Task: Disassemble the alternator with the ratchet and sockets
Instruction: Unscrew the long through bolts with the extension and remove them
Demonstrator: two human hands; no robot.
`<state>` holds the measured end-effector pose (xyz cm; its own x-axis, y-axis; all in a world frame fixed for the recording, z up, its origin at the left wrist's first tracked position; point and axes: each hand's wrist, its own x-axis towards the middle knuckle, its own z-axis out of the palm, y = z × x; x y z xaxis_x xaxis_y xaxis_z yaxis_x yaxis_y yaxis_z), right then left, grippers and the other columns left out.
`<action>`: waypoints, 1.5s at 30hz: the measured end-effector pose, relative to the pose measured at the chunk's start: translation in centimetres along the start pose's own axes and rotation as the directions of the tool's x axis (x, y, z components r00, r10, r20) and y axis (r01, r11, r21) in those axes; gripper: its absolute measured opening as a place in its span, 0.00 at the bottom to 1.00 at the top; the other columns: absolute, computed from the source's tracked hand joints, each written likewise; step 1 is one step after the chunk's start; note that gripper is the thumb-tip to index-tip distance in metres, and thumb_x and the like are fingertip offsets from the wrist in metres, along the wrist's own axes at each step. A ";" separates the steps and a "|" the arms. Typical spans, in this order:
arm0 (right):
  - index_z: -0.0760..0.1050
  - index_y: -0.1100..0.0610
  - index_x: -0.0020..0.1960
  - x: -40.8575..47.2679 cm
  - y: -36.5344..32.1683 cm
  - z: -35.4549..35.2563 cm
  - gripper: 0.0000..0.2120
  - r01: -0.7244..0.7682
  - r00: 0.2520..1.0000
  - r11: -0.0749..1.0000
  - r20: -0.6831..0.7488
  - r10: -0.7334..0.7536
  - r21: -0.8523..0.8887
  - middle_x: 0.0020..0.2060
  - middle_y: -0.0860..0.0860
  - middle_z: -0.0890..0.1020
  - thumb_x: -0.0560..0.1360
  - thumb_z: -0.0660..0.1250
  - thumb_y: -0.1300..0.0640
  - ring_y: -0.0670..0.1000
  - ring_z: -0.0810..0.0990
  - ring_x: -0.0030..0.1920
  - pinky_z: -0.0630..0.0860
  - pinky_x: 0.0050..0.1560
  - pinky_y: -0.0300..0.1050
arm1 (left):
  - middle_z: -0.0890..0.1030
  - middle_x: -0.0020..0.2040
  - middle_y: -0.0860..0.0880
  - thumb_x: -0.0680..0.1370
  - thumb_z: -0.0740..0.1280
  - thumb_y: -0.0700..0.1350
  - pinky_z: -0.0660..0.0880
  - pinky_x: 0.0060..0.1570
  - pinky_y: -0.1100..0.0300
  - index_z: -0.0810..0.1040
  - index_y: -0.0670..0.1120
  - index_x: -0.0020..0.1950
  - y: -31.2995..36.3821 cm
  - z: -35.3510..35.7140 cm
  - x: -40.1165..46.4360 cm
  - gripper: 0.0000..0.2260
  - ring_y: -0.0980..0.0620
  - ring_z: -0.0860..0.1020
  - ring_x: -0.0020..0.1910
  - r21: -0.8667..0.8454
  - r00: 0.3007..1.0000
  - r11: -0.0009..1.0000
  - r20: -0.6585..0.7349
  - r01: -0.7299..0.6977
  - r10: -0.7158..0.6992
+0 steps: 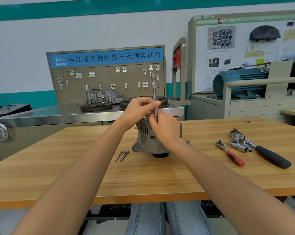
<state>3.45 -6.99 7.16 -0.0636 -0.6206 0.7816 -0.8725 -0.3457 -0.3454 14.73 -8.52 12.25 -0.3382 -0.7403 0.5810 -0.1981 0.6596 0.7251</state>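
The alternator [151, 141] stands on the wooden tabletop [143, 175], pulley end down, near the middle. Both hands are close together above it: the left hand [138, 109] pinches the extension bar [154, 94] at mid-shaft, and the right hand [165, 128] grips its lower end against the housing. The bar stands nearly upright; its tip and any socket on it are hidden behind the fingers.

Risks from this position:
- The bar is turned by fingers only. If it tilts off the fastener axis, the socket can slip and round the head
- The alternator rests unclamped on its pulley. Side force on the bar can tip it
- Three long bolts [122, 155] lie loose just left of the housing and can roll off if the housing shifts
- The red-handled ratchet [230, 153] and black-handled ratchet [263, 150] lie well apart to the right, with loose sockets [239, 145] between them
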 end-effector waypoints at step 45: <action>0.74 0.58 0.45 -0.3 0.3 0.0 0.15 0.007 0.999 0.999 0.035 -0.008 0.043 0.34 0.53 0.80 0.80 0.55 0.51 0.52 0.78 0.35 0.77 0.40 0.51 | 0.82 0.37 0.59 0.77 0.70 0.46 0.74 0.44 0.70 0.81 0.50 0.45 -0.3 -0.1 0.3 0.02 0.64 0.80 0.40 -0.054 0.998 0.997 -0.048 0.049 -0.051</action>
<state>3.23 -6.96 6.84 -0.0392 -0.6423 0.7655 -0.8513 -0.3796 -0.3622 14.77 -8.95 12.28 -0.2828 -0.7785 0.5604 -0.1647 0.6150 0.7712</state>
